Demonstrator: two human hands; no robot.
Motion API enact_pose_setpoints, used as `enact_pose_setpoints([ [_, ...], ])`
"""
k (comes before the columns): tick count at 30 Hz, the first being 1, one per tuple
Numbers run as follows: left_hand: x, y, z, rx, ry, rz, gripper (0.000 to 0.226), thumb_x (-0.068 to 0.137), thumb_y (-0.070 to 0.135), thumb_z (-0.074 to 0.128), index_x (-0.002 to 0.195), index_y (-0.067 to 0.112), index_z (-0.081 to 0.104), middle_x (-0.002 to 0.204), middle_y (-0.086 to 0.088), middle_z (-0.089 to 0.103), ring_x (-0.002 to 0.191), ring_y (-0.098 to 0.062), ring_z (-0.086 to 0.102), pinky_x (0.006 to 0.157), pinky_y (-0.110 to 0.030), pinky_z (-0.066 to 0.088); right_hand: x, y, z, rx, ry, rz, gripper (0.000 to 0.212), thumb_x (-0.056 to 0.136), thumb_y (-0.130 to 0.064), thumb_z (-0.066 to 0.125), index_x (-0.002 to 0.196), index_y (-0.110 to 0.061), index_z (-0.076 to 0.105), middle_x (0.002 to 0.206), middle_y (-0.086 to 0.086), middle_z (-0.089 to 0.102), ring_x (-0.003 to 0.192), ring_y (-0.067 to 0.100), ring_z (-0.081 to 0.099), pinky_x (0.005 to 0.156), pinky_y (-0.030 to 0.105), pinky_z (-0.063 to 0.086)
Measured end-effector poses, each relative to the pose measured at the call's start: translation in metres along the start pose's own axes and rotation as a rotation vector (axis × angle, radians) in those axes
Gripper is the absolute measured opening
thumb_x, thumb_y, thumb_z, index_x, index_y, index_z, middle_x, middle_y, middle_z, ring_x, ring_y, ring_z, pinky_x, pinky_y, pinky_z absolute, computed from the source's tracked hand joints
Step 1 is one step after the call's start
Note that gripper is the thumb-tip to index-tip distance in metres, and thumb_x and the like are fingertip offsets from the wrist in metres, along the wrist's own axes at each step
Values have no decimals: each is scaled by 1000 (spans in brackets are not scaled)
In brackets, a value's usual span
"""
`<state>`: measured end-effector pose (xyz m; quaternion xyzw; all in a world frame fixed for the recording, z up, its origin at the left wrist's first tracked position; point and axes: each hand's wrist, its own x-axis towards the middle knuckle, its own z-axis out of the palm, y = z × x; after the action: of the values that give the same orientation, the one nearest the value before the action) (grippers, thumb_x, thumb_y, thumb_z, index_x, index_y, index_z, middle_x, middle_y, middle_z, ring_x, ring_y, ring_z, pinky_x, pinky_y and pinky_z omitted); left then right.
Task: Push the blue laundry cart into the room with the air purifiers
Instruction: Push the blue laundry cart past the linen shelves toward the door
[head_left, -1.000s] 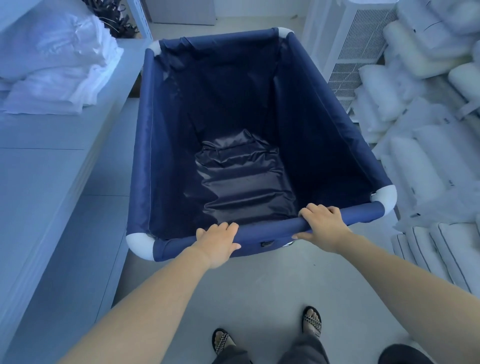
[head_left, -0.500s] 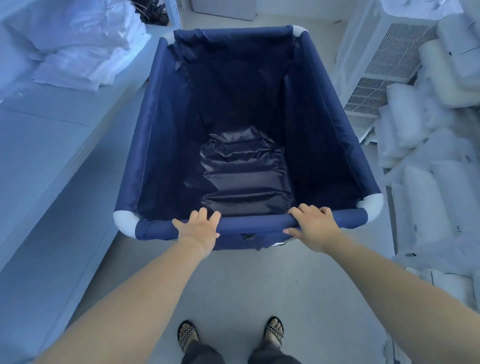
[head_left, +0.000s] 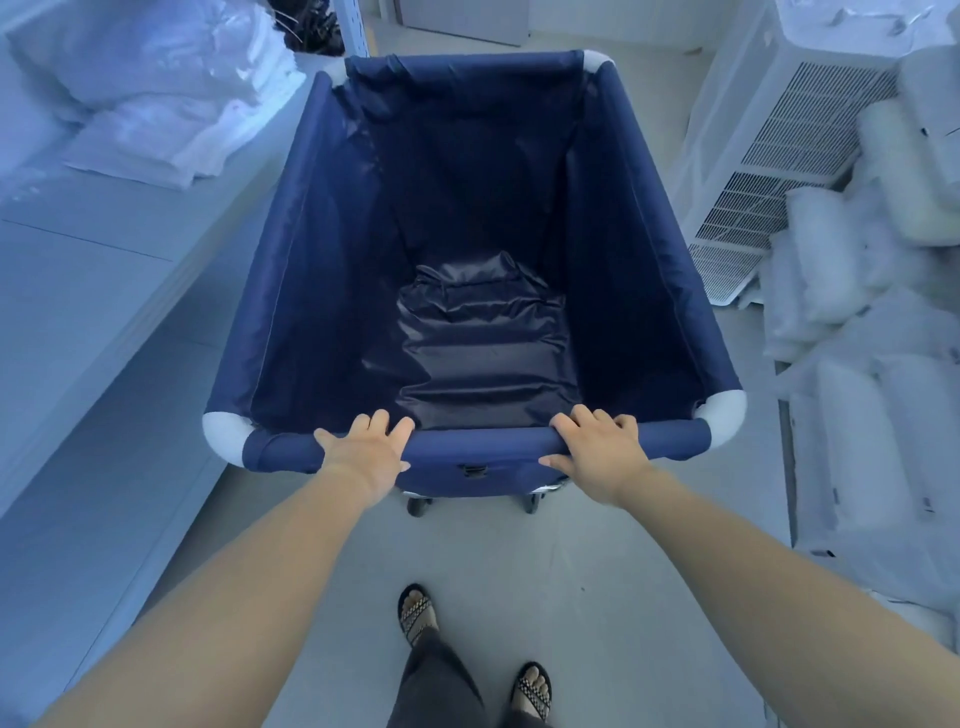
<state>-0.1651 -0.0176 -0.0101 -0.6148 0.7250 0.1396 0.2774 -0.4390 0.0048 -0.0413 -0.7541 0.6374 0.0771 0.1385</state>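
Observation:
The blue laundry cart (head_left: 649, 249) fills the middle of the view, a deep navy fabric bin with white corner pieces and small wheels showing under its near end. It holds nothing but its wrinkled fabric floor. My left hand (head_left: 363, 452) lies over the near top rail left of centre, fingers curled over it. My right hand (head_left: 597, 447) grips the same rail right of centre, thumb underneath. A white air purifier (head_left: 779, 145) with slatted grilles stands just right of the cart.
A long white counter (head_left: 104, 291) runs along the left with a heap of white linen (head_left: 166, 104) on it. Wrapped white pillows (head_left: 857, 395) are stacked on the right. Pale floor and a doorway (head_left: 462, 21) lie ahead. My sandalled feet (head_left: 415, 613) are below.
The cart has rolled forward along the aisle between counter and pillows; the air purifier and linen heap have come closer. Both hands stay on the rail, and my feet have stepped.

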Motion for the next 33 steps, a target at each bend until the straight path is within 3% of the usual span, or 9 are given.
enact_pose_setpoints([
  [13, 96, -46, -63, 50, 31, 44, 36, 100, 35, 37, 131, 22, 25, 126, -2, 36, 117, -24, 35, 97, -60, 34, 108, -9, -40, -38, -29, 55, 46, 91, -57, 38, 123, -24, 41, 113, 1, 47, 103, 23, 47, 94, 41, 30],
  [19, 147, -71, -90, 41, 34, 84, 42, 99, 31, 40, 136, 22, 22, 131, -3, 34, 121, -25, 34, 100, -63, 31, 157, -17, -51, -127, 23, 71, 47, 92, -55, 36, 121, -18, 40, 116, 4, 44, 104, 24, 44, 89, 41, 33],
  [23, 175, -83, -107, 21, 62, 104, 36, 98, 24, 46, 130, 22, 30, 123, -3, 38, 113, -25, 38, 100, -66, 31, 185, -21, -55, -128, 72, 101, 47, 92, -55, 35, 119, -18, 40, 115, 4, 41, 102, 24, 41, 88, 40, 32],
  [26, 191, -89, -112, 36, 121, 129, 53, 93, 14, 55, 136, 25, 26, 122, -1, 40, 111, -25, 41, 101, -71, 27, 205, -20, -61, -116, 80, 114, 46, 91, -57, 35, 118, -20, 41, 113, 2, 42, 100, 22, 41, 87, 38, 32],
  [29, 211, -100, -114, 89, 173, 174, 68, 93, 12, 53, 144, 29, 13, 127, 1, 37, 112, -25, 39, 98, -66, 29, 225, -18, -65, -93, 82, 117, 45, 90, -58, 38, 116, -22, 42, 111, 0, 42, 98, 22, 41, 86, 38, 30],
  [33, 244, -115, -125, 37, 185, 285, 50, 99, 19, 39, 142, 29, 17, 123, 1, 36, 107, -22, 37, 96, -48, 31, 249, -9, -74, -52, 98, 102, 44, 86, -62, 41, 114, -28, 45, 105, -4, 45, 95, 20, 43, 80, 36, 27],
])
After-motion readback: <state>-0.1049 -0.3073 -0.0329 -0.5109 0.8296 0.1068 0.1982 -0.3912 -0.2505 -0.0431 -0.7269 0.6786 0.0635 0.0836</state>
